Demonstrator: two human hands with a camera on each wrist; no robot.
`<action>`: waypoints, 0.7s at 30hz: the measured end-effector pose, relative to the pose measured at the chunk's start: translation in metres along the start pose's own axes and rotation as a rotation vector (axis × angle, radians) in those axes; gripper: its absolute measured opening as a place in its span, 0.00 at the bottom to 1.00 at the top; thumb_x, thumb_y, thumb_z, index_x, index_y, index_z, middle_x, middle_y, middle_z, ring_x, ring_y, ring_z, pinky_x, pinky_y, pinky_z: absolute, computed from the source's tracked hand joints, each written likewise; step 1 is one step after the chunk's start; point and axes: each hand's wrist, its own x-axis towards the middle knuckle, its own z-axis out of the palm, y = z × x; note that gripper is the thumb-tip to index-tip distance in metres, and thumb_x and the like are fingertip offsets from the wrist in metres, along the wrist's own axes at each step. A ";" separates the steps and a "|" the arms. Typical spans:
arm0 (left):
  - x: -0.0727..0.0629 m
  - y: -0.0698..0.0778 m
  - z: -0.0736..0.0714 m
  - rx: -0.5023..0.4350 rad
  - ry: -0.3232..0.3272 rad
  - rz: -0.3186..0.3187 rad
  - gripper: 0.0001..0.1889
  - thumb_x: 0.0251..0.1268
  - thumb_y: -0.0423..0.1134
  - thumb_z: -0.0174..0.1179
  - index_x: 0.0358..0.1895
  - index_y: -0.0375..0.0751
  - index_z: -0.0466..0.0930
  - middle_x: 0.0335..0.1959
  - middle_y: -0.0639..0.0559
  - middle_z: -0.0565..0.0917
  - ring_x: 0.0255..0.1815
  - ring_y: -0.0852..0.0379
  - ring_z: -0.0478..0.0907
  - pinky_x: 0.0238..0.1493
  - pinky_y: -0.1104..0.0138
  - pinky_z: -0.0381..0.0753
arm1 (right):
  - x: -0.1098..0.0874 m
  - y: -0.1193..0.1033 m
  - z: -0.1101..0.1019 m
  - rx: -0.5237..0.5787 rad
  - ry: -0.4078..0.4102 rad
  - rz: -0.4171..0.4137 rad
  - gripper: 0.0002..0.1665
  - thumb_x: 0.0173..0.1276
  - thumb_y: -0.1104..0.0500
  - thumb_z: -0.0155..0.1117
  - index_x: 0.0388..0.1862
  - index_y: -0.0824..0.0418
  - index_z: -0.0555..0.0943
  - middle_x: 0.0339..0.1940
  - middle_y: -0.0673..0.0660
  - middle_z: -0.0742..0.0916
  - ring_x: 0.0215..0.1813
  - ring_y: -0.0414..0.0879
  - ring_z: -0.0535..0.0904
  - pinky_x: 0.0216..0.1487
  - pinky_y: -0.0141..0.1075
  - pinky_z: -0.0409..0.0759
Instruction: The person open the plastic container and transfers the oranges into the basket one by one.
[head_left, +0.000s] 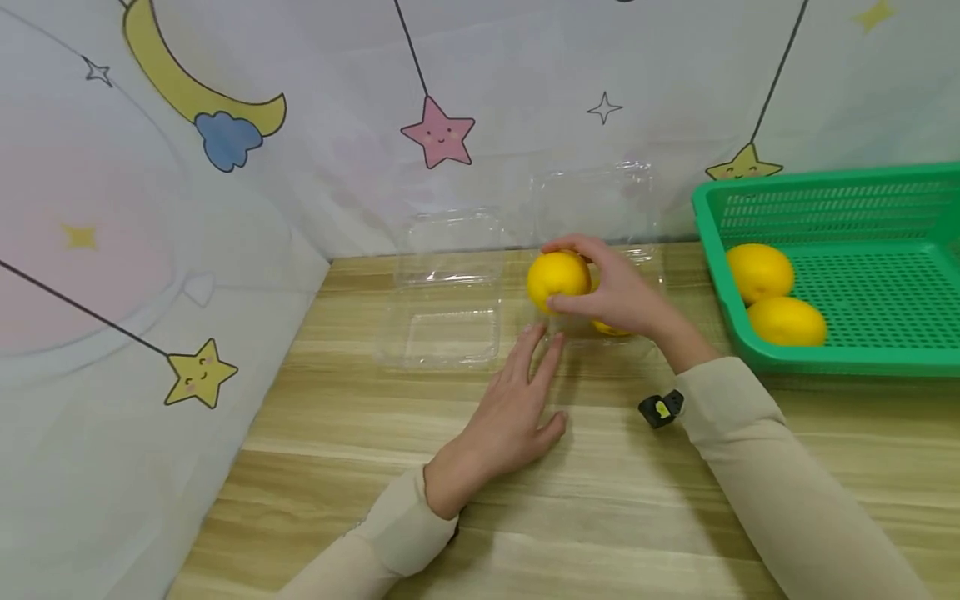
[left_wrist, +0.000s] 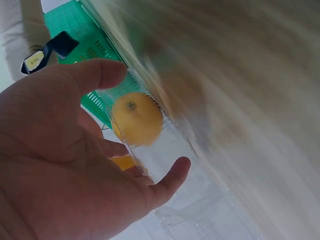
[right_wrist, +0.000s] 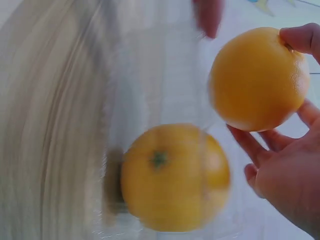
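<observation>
My right hand grips an orange between thumb and fingers, above the right clear plastic box. A second orange sits inside that box, seen through its wall in the right wrist view and mostly hidden by my hand in the head view. The box's clear lid stands raised against the backdrop. My left hand is spread at the front of the same box, fingertips right at its near edge, holding nothing. In the left wrist view its fingers stretch out beside the clear wall.
Left of the hands stands another clear plastic box with its lid raised. A green basket at the right holds two oranges. A cartoon-printed backdrop rises behind the wooden table.
</observation>
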 end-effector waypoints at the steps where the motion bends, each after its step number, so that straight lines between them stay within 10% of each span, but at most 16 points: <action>1: 0.001 0.000 0.000 0.005 0.005 0.007 0.48 0.73 0.44 0.67 0.87 0.38 0.47 0.87 0.37 0.43 0.89 0.39 0.42 0.76 0.39 0.67 | -0.003 -0.002 -0.001 0.002 0.009 0.004 0.39 0.67 0.56 0.75 0.75 0.57 0.74 0.74 0.58 0.77 0.66 0.58 0.74 0.65 0.58 0.76; 14: -0.001 -0.002 0.000 0.038 0.018 0.019 0.48 0.72 0.44 0.67 0.86 0.36 0.47 0.86 0.34 0.46 0.87 0.36 0.46 0.73 0.39 0.71 | -0.036 -0.037 -0.013 -0.007 0.001 -0.023 0.36 0.69 0.55 0.75 0.74 0.54 0.75 0.75 0.55 0.76 0.63 0.55 0.76 0.65 0.58 0.79; 21: 0.000 -0.001 -0.002 0.038 0.020 0.065 0.49 0.70 0.41 0.68 0.85 0.31 0.48 0.85 0.29 0.47 0.87 0.33 0.46 0.83 0.46 0.55 | -0.056 -0.049 -0.023 -0.087 0.041 -0.041 0.36 0.68 0.57 0.76 0.74 0.54 0.76 0.73 0.57 0.77 0.62 0.56 0.77 0.62 0.60 0.82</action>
